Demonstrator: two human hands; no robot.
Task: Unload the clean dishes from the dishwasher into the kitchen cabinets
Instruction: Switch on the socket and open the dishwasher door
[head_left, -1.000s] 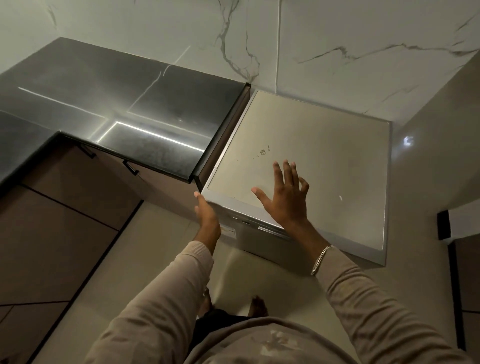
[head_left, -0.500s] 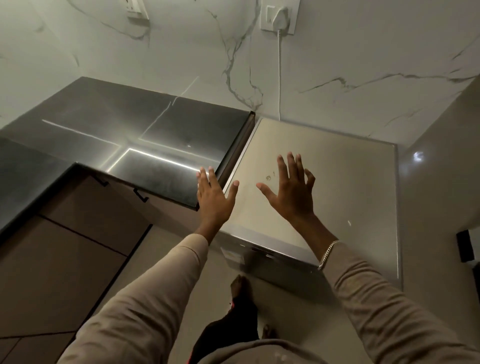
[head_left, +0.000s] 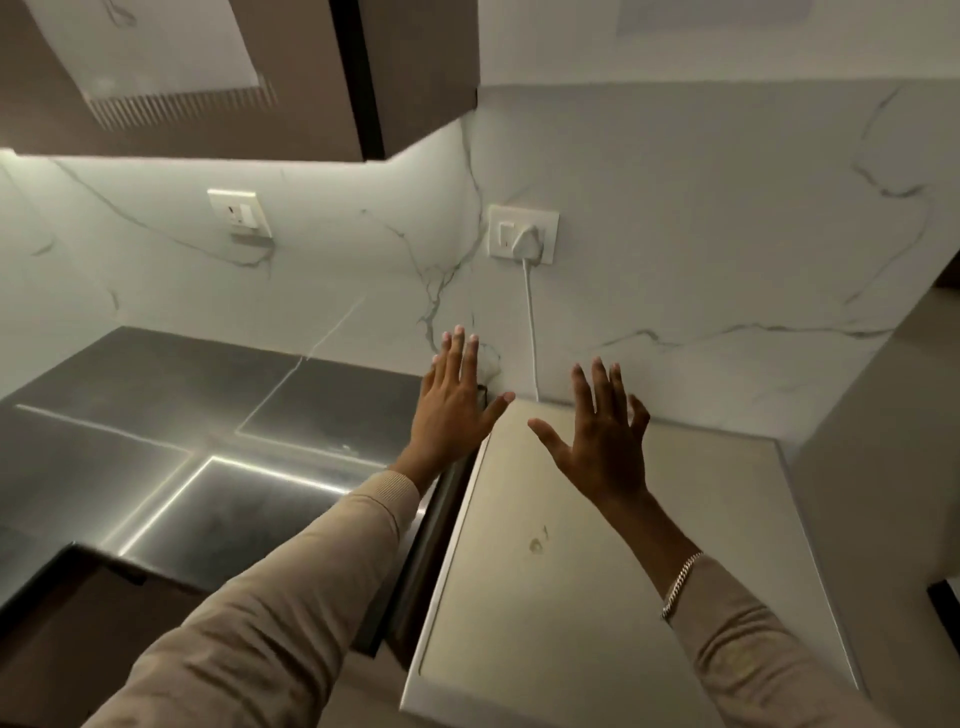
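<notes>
Hands risen higher: left hand (head_left: 451, 411), right hand (head_left: 598, 442) splayed wide, holding nothing.

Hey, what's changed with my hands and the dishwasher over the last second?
The left hand came off the front left corner of the dishwasher and rose, fingers straight, towards the back wall. The right hand moved up and back too, open above the top. The view tilted up, bringing the upper cabinet into sight. The dishwasher and counter stayed put; both hands hold nothing.
</notes>
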